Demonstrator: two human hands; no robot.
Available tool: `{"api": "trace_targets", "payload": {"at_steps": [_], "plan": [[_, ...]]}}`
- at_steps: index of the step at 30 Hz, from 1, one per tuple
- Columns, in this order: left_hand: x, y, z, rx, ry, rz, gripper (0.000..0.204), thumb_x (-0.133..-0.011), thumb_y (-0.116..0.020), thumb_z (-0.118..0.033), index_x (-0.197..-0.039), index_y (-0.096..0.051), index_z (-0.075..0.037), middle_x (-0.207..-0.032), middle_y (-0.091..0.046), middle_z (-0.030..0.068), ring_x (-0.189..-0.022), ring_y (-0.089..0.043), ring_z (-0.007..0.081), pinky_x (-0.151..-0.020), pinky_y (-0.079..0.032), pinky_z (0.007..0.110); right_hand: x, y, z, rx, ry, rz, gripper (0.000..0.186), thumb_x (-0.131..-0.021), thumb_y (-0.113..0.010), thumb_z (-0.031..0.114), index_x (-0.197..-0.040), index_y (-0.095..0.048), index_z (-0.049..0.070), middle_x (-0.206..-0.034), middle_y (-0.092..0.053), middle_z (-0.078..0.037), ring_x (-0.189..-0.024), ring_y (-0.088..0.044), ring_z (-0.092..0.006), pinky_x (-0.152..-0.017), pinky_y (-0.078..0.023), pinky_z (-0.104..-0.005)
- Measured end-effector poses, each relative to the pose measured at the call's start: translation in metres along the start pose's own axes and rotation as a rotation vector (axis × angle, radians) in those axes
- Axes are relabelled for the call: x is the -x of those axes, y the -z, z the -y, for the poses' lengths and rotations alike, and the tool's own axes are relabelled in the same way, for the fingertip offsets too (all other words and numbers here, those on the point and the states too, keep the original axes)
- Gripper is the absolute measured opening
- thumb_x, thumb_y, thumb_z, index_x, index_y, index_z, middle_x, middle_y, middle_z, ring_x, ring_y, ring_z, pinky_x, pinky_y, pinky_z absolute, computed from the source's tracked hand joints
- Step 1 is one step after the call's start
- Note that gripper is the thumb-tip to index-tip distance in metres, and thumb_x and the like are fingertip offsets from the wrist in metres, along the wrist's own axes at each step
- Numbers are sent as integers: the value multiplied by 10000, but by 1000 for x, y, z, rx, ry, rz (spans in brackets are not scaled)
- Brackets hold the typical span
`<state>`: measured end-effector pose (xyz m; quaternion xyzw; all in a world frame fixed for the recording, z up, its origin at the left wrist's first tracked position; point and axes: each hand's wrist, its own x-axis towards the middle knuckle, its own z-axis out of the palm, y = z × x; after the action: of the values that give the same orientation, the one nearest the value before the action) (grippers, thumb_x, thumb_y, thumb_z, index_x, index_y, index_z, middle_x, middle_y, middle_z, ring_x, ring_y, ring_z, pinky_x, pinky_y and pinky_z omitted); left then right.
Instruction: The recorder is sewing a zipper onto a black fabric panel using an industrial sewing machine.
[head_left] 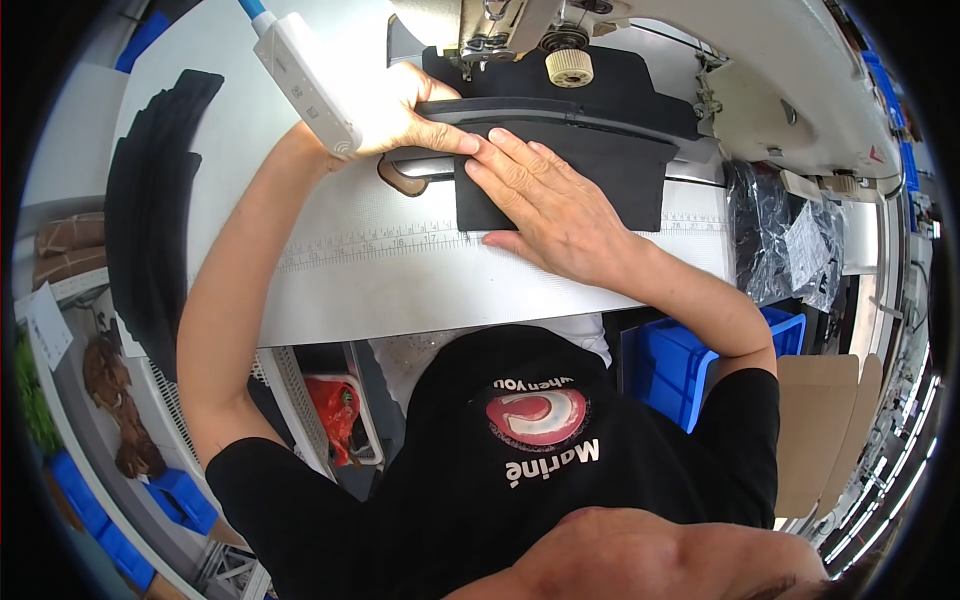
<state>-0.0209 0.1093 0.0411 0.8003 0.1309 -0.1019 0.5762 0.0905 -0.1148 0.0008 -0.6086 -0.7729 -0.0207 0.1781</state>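
Observation:
A black fabric piece with a raised, folded seam along its upper part lies on the sewing machine bed, in front of the needle area. My left hand grips the seam's left end between thumb and fingers. Flat on the fabric rests my right hand, its fingers stretched out and pointing up-left, the fingertips by my left thumb. The presser foot and needle parts of the sewing machine are just above the fabric. Part of the left hand is washed out by bright light.
A stack of black fabric pieces lies at the table's left. A white device with a blue cable overlaps my left wrist. A printed ruler runs along the white table. Clear plastic wrapping lies right, above a blue bin.

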Motion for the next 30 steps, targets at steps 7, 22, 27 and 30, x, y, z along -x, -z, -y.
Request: {"api": "trace_targets", "payload": {"at_steps": [7,22,27,30], "plan": [[19,-41,7,-319,-487,-442,171,-831,-703,-148,-902,-690,8,-829,-633,43,-680,-624,150,-564,-521,276,17,6,-9,-172,-21,-50,382,-810,-691,171,-1134,-603,-10,-1187,-608,-167,-1115,-583,-326,-909,-490,-417],[19,-56,27,-956,-860,-614,239,-675,-685,-17,-914,-683,-33,-924,-658,46,-794,-646,178,-776,-556,335,5,67,-149,-584,-922,66,445,-814,-725,303,-1083,-647,-43,-980,-686,-113,-891,-654,-160,-812,-517,-286],[-9,-12,34,-1103,-911,-610,304,-663,-667,-66,-965,-664,-27,-909,-608,54,-787,-599,228,-803,-518,342,-26,34,-189,130,-553,-324,452,-871,-625,310,-1206,-583,9,-1236,-580,-233,-1194,-508,-359,-1015,-383,-417],[-14,-11,39,-1177,-837,-578,355,-658,-676,-83,-1008,-673,-22,-934,-623,52,-831,-614,233,-800,-526,325,-27,34,-175,236,-339,-472,299,-859,-529,15,-1151,-579,-27,-1144,-589,-267,-1125,-517,-423,-957,-405,-455]]}}
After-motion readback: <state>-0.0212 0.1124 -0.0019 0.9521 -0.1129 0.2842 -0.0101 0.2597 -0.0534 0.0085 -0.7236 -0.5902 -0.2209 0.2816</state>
